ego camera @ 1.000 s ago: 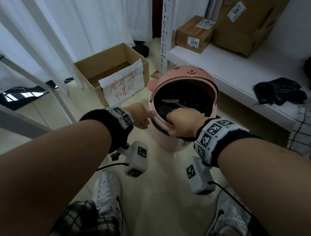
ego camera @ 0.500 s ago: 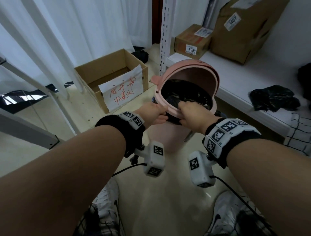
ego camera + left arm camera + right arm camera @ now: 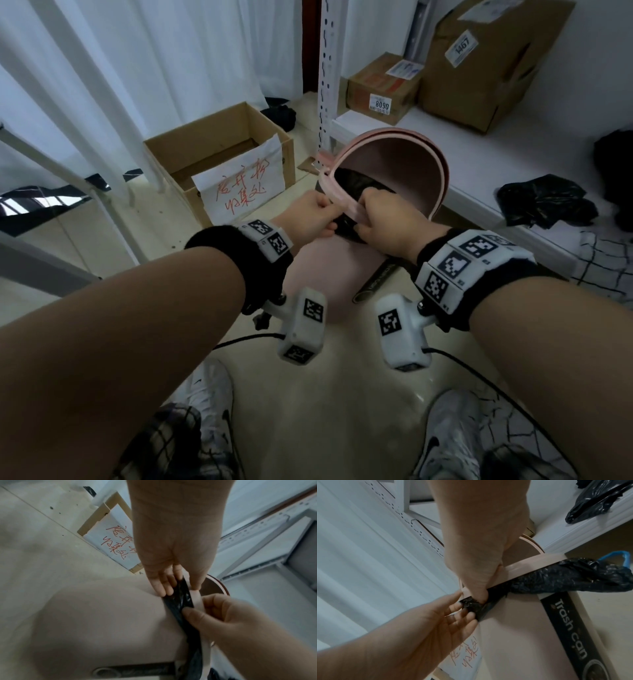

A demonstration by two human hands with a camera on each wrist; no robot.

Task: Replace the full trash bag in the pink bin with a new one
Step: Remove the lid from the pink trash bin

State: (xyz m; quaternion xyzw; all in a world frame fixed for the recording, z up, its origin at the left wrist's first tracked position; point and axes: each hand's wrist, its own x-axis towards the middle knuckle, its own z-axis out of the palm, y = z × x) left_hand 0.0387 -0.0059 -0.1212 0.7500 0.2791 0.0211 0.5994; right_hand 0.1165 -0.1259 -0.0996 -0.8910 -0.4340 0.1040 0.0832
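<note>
The pink bin [image 3: 318,274] stands on the floor between my arms, with "Trash can" on a black label [image 3: 570,626]. Its pink top piece [image 3: 394,164] is tilted up and back, so its inside shows. My right hand [image 3: 380,219] grips the front rim [image 3: 522,568] of that piece, thumb pressed on the black trash bag [image 3: 556,580]. My left hand [image 3: 315,216] pinches the bag's folded edge [image 3: 180,597] just under the rim, its fingers [image 3: 163,586] nearly straight on the outside. What the bag holds is hidden.
An open cardboard box [image 3: 219,161] with a paper sign stands left of the bin. A white shelf [image 3: 479,164] at the right carries two boxes and a crumpled black bag [image 3: 544,202]. A perforated metal upright [image 3: 325,68] rises behind. My shoes [image 3: 212,397] are on the floor below.
The pink top piece has swung up and back from nearly flat. Both hands have risen with its front rim and come closer together over the bag's edge.
</note>
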